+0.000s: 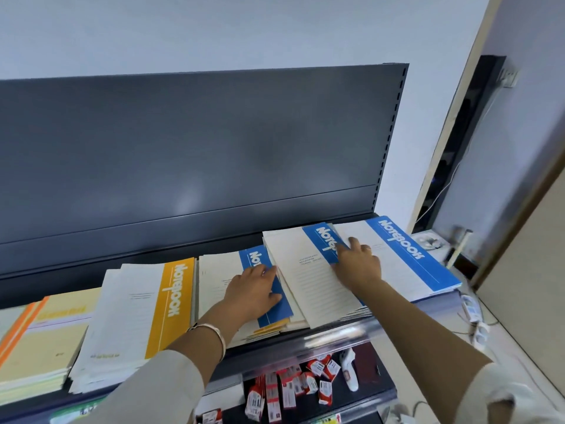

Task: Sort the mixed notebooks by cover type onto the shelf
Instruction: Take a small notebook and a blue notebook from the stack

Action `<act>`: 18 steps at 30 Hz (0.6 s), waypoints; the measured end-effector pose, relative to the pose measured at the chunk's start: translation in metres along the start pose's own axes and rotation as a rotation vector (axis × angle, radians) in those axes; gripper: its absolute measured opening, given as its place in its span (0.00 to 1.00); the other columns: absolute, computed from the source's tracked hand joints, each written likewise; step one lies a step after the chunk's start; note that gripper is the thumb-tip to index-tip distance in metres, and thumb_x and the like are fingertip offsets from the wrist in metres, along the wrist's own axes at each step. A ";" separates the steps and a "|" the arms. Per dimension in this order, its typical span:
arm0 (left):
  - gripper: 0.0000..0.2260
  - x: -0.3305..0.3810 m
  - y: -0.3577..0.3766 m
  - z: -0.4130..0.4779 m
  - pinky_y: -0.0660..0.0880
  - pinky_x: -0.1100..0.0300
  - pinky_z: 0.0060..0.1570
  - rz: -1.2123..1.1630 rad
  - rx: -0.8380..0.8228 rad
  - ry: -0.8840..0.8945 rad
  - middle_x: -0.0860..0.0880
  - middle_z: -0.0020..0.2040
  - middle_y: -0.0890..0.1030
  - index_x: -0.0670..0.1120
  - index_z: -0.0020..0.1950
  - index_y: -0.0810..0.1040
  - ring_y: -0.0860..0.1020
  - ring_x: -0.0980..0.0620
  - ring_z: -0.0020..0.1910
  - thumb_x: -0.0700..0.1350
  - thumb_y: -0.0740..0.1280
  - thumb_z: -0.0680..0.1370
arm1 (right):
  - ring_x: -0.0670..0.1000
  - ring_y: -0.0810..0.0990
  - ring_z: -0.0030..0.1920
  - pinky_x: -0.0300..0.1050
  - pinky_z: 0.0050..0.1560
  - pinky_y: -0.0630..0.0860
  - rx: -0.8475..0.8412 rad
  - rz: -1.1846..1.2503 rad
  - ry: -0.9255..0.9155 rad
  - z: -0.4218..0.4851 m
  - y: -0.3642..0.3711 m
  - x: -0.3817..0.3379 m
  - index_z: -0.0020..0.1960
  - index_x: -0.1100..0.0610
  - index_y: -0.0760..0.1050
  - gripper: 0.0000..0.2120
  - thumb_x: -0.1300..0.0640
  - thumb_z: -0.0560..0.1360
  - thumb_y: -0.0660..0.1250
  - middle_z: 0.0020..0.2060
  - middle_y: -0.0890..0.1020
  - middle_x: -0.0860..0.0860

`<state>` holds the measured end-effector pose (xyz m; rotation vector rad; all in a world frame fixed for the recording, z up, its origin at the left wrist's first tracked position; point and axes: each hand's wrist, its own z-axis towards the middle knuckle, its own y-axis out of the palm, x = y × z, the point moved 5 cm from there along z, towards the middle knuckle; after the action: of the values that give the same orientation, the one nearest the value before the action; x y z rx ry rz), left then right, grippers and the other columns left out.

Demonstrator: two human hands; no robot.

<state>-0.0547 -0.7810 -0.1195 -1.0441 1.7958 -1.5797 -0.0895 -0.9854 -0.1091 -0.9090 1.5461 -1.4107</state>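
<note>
Five groups of notebooks lie in a row on the dark metal shelf (159, 255), all thin, rectangular and soft-covered in matte paper. From the left:

- one stack of pale yellow notebooks (46, 338) with an orange stripe along the edge;
- one stack of white notebooks with a yellow band (171, 304) printed "Notebook";
- one stack of white notebooks with a blue band (220, 280);
- one single blue-banded notebook (305, 276) lying tilted, overlapping that stack;
- one larger blue-banded notebook (397, 255) at the right end, its corner hanging past the shelf edge.

The left hand (253, 289) lies flat and open on the third stack, fingers straight across the blue band. It wears one thin metal bracelet (214, 335) at the wrist. The right hand (357, 261) is also open, its extended fingers pressing on the blue band of the tilted notebook, gripping nothing.

A smooth grey back panel (214, 142) rises behind the shelf, with one column of slots along its right upright. A clear, glossy plastic strip (336, 332) runs along the shelf front. On the lower shelf lie about a dozen small red and white boxes (290, 387), scattered, and one white plastic handheld device (350, 371).
</note>
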 end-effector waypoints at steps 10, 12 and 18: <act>0.31 -0.010 0.008 0.002 0.58 0.49 0.71 0.056 -0.092 -0.001 0.50 0.77 0.53 0.50 0.77 0.51 0.54 0.47 0.75 0.60 0.56 0.79 | 0.58 0.45 0.77 0.62 0.74 0.45 -0.179 -0.004 -0.168 -0.014 0.038 -0.048 0.77 0.47 0.49 0.26 0.42 0.81 0.46 0.77 0.49 0.51; 0.31 -0.013 0.008 0.001 0.59 0.49 0.70 0.055 -0.096 0.003 0.50 0.77 0.54 0.50 0.77 0.51 0.55 0.47 0.74 0.60 0.57 0.79 | 0.59 0.46 0.77 0.62 0.74 0.47 -0.170 -0.003 -0.143 -0.015 0.038 -0.054 0.77 0.48 0.49 0.26 0.42 0.81 0.46 0.77 0.49 0.52; 0.26 -0.024 -0.003 -0.005 0.62 0.50 0.68 -0.025 -0.048 0.008 0.49 0.76 0.59 0.51 0.76 0.56 0.59 0.47 0.73 0.57 0.58 0.80 | 0.61 0.50 0.76 0.64 0.72 0.52 -0.185 -0.040 -0.087 -0.021 0.032 -0.071 0.76 0.50 0.52 0.26 0.42 0.81 0.47 0.77 0.52 0.54</act>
<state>-0.0448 -0.7584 -0.1185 -1.0875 1.8418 -1.5643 -0.0801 -0.9087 -0.1326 -1.1031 1.6190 -1.2531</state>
